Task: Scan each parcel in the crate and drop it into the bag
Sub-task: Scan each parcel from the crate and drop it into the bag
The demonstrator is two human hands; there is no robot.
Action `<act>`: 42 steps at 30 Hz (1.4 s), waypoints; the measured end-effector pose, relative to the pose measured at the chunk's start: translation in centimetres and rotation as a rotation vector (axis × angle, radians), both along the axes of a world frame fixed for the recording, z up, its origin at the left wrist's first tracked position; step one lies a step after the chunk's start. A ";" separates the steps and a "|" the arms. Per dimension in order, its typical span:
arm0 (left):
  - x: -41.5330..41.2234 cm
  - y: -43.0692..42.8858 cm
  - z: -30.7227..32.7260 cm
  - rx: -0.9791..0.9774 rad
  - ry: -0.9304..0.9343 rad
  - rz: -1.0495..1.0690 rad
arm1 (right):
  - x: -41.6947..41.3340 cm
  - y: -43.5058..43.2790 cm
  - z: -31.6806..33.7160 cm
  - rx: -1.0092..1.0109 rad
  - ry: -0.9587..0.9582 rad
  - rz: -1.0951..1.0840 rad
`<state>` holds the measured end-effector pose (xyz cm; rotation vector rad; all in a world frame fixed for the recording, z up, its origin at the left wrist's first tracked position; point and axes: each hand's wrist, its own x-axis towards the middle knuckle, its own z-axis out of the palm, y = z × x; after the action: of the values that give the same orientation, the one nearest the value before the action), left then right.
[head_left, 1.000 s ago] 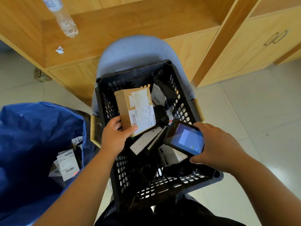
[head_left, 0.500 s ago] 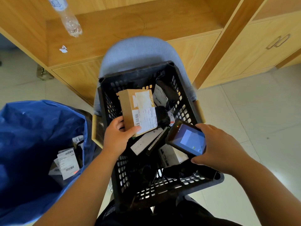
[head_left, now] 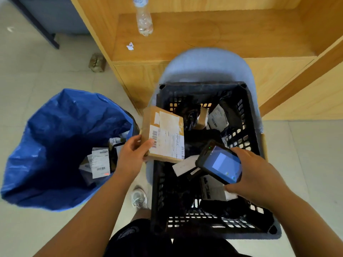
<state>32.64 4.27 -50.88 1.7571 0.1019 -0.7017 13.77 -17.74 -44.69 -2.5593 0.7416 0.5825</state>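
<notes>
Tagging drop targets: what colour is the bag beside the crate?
Blue; the bag shows clearly in the head view, open, left of the black crate.

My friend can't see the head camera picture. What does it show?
A person's left hand holds a brown cardboard parcel between a black crate of parcels and an open blue bag. Their right hand holds a handheld scanner over the crate.
</notes>
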 end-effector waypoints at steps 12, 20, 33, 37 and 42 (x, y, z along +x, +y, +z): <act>4.8 17.9 -4.6 0.217 0.060 0.420 | 15.7 10.0 -0.9 0.027 0.033 0.355; 11.2 28.1 -12.9 0.577 0.197 0.318 | 25.8 19.7 -3.8 -0.010 0.125 0.453; 21.9 30.8 -29.8 0.694 0.279 0.113 | 34.7 25.7 -14.0 -0.058 0.260 0.393; 21.9 30.3 -33.4 0.733 0.306 0.017 | 34.6 25.7 -16.4 -0.075 0.296 0.356; 20.9 30.6 -34.5 0.805 0.405 -0.260 | 33.6 25.6 -16.9 -0.054 0.321 0.329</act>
<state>53.54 34.86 -85.40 2.3837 0.4945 -1.3303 47.39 7.85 -61.61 -2.6895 0.4370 1.1114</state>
